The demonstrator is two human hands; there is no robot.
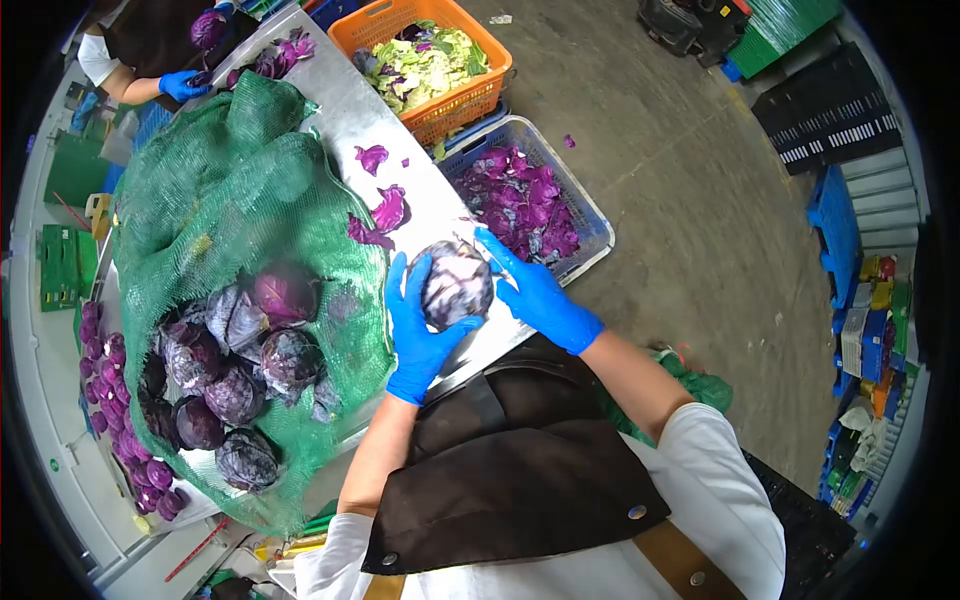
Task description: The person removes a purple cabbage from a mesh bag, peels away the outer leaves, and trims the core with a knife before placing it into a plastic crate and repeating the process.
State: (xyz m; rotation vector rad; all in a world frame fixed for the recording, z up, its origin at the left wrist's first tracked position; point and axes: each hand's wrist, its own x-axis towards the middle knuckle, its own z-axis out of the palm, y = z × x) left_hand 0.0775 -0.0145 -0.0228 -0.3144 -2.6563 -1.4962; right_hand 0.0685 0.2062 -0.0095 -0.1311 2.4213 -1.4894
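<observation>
Dusky purple cabbage (457,285), blue gloves
Between the fingers of the blue-gloved left hand (418,330) and right hand (540,295), the cabbage shows pale grey mottling; beyond the fingertips, bright purple scraps (520,195) in a blue crate (470,150); leftward, green netting (250,190).

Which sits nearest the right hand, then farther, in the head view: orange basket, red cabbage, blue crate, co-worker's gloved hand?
1. the red cabbage, touching the right hand, left of it.
2. the blue crate of purple leaves, just beyond the hand.
3. the orange basket of green leaves, farther up.
4. the co-worker's gloved hand, far upper left.
</observation>
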